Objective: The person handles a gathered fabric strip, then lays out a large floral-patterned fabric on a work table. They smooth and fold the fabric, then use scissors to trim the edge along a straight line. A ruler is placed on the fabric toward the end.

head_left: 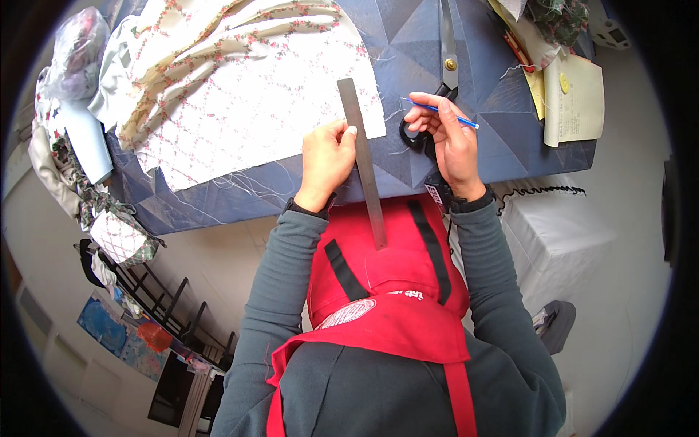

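My left hand is closed on a long, dark metal ruler, thumb pressed against its edge. The ruler slants from above the cloth down toward my red apron. Held between the thumb and fingers of my right hand is a slim blue pen, its thin tip toward the left. White cloth with small red flowers spreads over the table, just beyond my left hand, bunched at its far left. Large black-handled scissors lie beside my right hand, their handles partly hidden behind its fingers.
The blue geometric-patterned table cover has loose threads on it. Papers hang over its right edge. Piled fabrics and a clear plastic bag crowd the left side. A white-covered box stands below right, near a coiled black cord.
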Tool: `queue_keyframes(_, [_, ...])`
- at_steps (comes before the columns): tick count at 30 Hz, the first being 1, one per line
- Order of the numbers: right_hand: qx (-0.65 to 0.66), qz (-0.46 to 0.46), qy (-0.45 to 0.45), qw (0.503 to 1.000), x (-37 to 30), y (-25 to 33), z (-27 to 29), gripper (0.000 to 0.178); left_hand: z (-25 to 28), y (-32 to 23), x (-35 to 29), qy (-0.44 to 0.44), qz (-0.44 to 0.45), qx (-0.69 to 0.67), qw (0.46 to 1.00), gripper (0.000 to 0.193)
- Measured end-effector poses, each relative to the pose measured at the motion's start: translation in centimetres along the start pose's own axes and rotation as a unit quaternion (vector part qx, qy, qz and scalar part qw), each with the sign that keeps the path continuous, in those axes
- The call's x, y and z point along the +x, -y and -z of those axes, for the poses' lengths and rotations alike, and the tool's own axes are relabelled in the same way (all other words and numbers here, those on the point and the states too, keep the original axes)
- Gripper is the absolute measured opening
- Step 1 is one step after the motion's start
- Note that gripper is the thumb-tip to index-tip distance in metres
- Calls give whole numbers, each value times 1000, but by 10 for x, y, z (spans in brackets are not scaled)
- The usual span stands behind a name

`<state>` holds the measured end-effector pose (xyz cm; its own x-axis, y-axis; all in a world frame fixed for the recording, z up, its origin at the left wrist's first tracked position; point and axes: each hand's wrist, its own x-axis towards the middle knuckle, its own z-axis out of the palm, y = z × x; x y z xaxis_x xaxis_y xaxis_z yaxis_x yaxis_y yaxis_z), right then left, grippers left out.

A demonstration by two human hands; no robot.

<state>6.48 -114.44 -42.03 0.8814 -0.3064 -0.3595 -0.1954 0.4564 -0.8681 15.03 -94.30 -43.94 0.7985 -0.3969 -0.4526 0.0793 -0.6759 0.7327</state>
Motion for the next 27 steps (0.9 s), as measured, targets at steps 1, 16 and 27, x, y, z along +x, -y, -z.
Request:
queue_keyframes(1, [-1,-1,-1,1000,1,0,0,49,0,0,0,3,3,9,1000,22])
queue_keyframes(16, [-141,115,-50,982,32,7,-26,11,-4,-7,1,-52,-42,78,995,22])
queue_keyframes(27, [-363,194,5,912,66,-2,-56,14,-4,-20,2,-63,-23,125,990,13])
